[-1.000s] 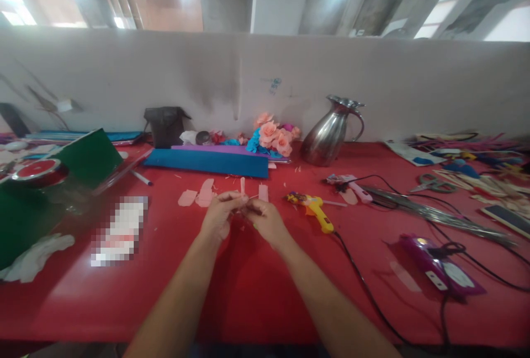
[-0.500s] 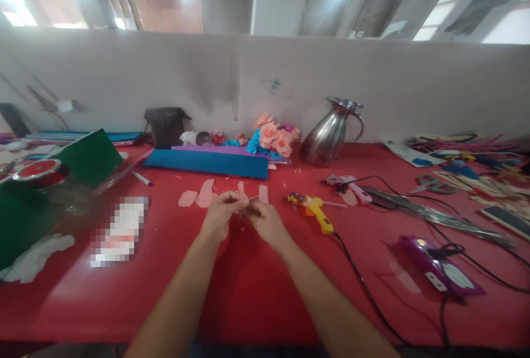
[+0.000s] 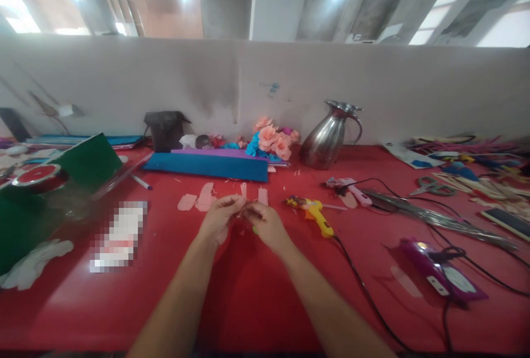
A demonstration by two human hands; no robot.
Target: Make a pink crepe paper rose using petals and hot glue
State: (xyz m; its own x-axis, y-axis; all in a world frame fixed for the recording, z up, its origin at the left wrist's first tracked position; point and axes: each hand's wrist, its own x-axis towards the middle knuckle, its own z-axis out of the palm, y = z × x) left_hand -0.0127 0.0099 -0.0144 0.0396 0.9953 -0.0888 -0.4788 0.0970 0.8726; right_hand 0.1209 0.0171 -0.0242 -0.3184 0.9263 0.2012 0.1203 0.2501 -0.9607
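My left hand point(image 3: 218, 219) and my right hand point(image 3: 266, 224) meet above the red table point(image 3: 248, 297), thumbs and fingers pinched close together. Whatever lies between the fingertips is too small and blurred to name. A narrow pink strip point(image 3: 244, 188) shows just beyond the fingertips; I cannot tell whether it is held or lies on the table. Under my right hand a small green spot point(image 3: 255, 230) peeks out. Flat pink petal-shaped pieces point(image 3: 205, 197) lie past my left hand, and a pink rectangular piece point(image 3: 263, 196) lies past my right.
To the right lie a yellow glue gun point(image 3: 318, 219), a pink glue gun point(image 3: 359, 195), scissors point(image 3: 434, 187) and a purple power strip point(image 3: 443, 272) with cables. A blue sheet point(image 3: 207, 166), peach paper flowers point(image 3: 273, 140) and a steel jug point(image 3: 327, 140) stand farther back. A green sheet point(image 3: 89, 162) is left.
Both hands stay together with small finger movements. The pink strip, earlier against my left fingertips, now shows slightly farther right behind them. The green spot under my right hand has come into view.
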